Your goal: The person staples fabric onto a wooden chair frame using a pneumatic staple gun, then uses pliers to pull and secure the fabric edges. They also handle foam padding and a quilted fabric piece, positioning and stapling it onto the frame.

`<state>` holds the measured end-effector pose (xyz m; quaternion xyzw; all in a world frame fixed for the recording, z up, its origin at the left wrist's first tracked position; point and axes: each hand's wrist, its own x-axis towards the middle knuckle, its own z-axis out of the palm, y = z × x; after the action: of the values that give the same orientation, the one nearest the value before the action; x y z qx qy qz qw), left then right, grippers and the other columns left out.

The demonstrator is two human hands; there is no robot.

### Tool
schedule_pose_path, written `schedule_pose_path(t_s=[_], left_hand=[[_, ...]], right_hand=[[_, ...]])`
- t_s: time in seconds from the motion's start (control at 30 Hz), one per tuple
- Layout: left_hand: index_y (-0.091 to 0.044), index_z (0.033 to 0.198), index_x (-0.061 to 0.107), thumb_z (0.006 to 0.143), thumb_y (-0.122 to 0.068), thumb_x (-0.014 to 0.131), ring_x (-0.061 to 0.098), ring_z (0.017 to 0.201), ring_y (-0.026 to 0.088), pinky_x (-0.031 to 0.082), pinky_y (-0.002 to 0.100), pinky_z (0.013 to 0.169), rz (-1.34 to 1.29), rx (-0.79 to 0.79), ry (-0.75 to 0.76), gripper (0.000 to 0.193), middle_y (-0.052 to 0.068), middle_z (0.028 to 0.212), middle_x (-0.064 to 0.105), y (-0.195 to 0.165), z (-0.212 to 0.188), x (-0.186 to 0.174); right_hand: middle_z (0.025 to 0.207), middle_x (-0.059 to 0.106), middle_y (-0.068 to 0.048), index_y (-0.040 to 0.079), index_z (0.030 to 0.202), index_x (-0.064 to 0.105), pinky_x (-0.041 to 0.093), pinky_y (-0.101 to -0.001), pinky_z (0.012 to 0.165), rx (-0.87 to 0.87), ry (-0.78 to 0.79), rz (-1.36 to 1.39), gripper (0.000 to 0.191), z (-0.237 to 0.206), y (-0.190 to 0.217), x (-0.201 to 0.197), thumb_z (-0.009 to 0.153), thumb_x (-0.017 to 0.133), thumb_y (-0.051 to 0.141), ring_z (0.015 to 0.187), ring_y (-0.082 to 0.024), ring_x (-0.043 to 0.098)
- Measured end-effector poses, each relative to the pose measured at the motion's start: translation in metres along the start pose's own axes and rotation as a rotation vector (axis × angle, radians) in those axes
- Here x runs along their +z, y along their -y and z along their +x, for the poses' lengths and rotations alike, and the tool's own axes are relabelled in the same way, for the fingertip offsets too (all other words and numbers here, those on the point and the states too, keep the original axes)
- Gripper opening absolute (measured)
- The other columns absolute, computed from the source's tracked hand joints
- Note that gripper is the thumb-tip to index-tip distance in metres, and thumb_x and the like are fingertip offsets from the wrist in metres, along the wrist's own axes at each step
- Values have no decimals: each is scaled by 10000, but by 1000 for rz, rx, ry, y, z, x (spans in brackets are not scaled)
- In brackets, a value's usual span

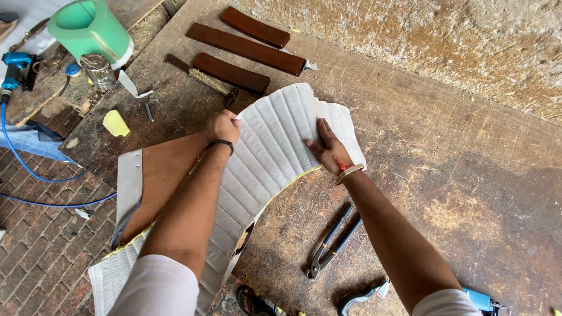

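- Your left hand (223,126) is curled into a loose fist, gripping the edge of the quilted white padding (275,146) where it meets the brown board (164,169).
- Your right hand (329,147) is spread flat, palm down, pressing the padding's far end onto the desk (445,146).
- Padding runs in a curve from the desk's near-left edge up to mid-desk, lying over the board and partly overhanging the edge.
- Three dark wooden strips (246,47) lie beyond the padding, a brush (205,79) beside them.
- Pliers (332,243) lie on the desk near your right forearm, apart from the padding.
- Green cylinder (91,26), small tin (98,70) and yellow foam scrap (116,123) sit far left.
- Blue tool with blue hose (14,67) at the left edge.
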<state>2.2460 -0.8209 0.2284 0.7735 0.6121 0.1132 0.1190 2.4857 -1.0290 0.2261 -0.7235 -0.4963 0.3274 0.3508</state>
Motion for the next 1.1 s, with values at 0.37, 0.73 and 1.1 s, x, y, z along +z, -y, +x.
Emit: schedule_pose_path(t_s=[0.37, 0.73, 1.1], left_hand=[[-153, 1164, 679, 857, -204, 707, 588, 1248, 295, 474, 485, 1008, 302, 88, -68, 312, 73, 1298, 663, -16, -10, -8], [-249, 1286, 643, 965, -378, 582, 327, 1467, 305, 182, 515, 1204, -17, 834, 126, 351, 89, 1556, 425, -131, -58, 56], [-257, 1228, 686, 946, -360, 625, 384, 1464, 281, 251, 503, 1202, -99, 853, 62, 307, 50, 1546, 487, -128, -60, 56]], right_hand=[[1664, 271, -177, 119, 1604, 294, 414, -401, 1149, -70, -147, -301, 716, -3, -8, 22, 1002, 548, 413, 1393, -371, 471], [1502, 557, -139, 68, 1524, 483, 436, -368, 1128, 218, -55, 715, 644, 8, -97, -3, 1004, 532, 444, 1376, -276, 536], [1516, 565, -133, 126, 1532, 441, 444, -459, 1112, 428, 300, 696, 780, 48, -125, 29, 985, 249, 648, 1372, -304, 572]])
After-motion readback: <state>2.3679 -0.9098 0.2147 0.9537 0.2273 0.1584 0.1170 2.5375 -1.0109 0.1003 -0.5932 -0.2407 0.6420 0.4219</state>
